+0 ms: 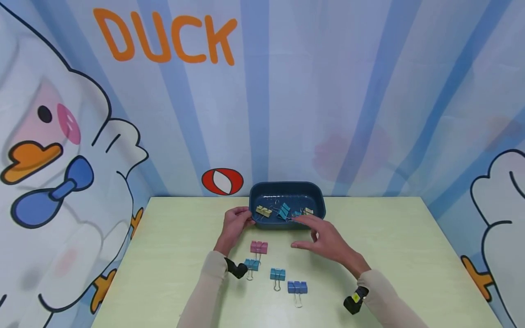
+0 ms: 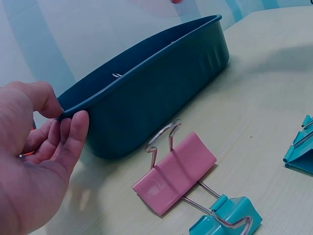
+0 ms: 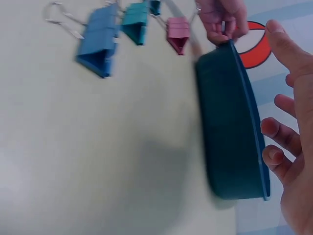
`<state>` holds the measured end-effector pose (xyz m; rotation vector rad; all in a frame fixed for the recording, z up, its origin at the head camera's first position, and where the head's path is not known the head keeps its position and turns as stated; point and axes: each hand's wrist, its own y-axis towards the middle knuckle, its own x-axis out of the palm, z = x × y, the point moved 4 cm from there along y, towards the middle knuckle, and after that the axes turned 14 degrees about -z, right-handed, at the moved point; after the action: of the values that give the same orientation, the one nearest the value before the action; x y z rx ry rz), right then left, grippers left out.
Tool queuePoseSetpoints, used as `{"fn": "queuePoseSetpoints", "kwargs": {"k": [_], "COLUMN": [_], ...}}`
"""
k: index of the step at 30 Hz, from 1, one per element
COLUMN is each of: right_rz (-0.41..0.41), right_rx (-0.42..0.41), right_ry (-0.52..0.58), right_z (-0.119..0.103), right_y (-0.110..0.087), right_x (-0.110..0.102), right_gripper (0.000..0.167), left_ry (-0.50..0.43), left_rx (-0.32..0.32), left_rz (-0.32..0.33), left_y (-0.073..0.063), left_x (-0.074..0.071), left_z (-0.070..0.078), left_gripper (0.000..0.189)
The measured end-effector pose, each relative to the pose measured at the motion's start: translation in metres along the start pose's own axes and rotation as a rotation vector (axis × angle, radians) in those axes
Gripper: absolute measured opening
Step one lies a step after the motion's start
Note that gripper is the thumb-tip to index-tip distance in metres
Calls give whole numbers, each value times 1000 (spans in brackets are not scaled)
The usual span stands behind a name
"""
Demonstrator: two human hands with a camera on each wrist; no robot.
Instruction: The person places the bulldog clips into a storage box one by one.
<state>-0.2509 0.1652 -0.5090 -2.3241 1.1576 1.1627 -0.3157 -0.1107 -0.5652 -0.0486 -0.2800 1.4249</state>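
A dark blue plastic bin (image 1: 287, 225) stands at the back edge of the table, with several binder clips inside, among them a yellow one (image 1: 263, 211) and a teal one (image 1: 284, 211). My left hand (image 1: 235, 227) pinches the bin's left rim between thumb and fingers; the left wrist view shows this grip (image 2: 46, 142) closely. Over the bin's front right rim hovers my right hand (image 1: 326, 238), fingers spread, nothing between them. In front lie a pink binder clip (image 1: 259, 247), two teal clips (image 1: 277, 274) and a blue clip (image 1: 297, 287).
A pale wooden table (image 1: 369, 237) spreads to both sides of the hands. Behind it hangs a blue striped cloth (image 1: 295, 91) with duck drawings, right against the bin's back. The loose clips lie between the two forearms.
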Motion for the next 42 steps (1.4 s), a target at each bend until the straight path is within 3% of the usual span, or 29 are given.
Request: {"fn": "queuePoseSetpoints", "kwargs": {"k": [13,20,24,32,37,42], "right_rz": [-197,-255,-277,-250,-192,-189], "right_rx": [103,114,120,71,34,45], "right_ry": [105,-41,-107,-120,-109,-96], "right_z": [1,3,5,7,8,11], "right_y": [-47,-64,-67,-63,-61,-59], "right_x": [56,76,82,84,81,80], "right_gripper": [70,80,74,36,30,28], "left_ry": [0,-5,7,9,18,23], "left_rx": [-22,-25,-15,-25,-33,-38], "left_rz": [6,7,10,17,21,23], "left_y": [2,4,3,2,4,3], "left_x": [-4,-3,-2,-3,-2,-1], "left_z": [-4,-4,-3,-5,-4,-3], "left_gripper": [34,34,35,32,31,32]}}
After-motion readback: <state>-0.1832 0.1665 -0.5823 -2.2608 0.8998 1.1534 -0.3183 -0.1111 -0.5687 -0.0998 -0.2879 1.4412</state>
